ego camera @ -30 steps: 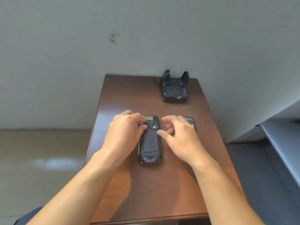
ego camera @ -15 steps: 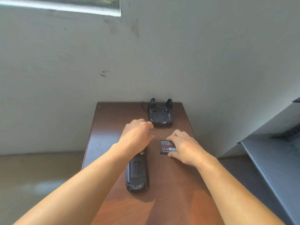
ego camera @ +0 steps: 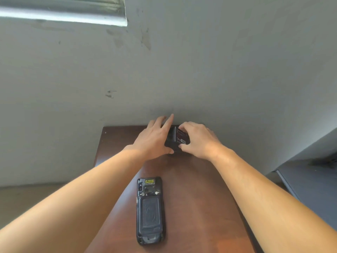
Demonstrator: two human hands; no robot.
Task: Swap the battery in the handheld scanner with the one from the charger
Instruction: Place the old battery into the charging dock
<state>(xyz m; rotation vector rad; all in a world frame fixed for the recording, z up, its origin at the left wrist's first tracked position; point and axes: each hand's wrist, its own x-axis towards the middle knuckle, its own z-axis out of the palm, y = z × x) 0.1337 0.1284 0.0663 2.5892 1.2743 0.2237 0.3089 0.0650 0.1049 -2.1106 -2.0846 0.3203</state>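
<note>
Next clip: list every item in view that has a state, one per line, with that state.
Scanner: face down on the table, back cover on, untouched.
Battery: in the right hand's grip, label up, over the charger.
Charger: at the table's far edge, mostly hidden by the hands; seating of the battery cannot be told.
Left hand: fingers spread, resting against the charger's left side.

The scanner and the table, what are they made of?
The dark grey handheld scanner, lying face down, looks like matte plastic: dull moulded shell, textured back panel, small shiny screws. The reddish-brown table looks like polished wood or wood veneer: it shows soft reflections, though grain is hard to see.
</note>
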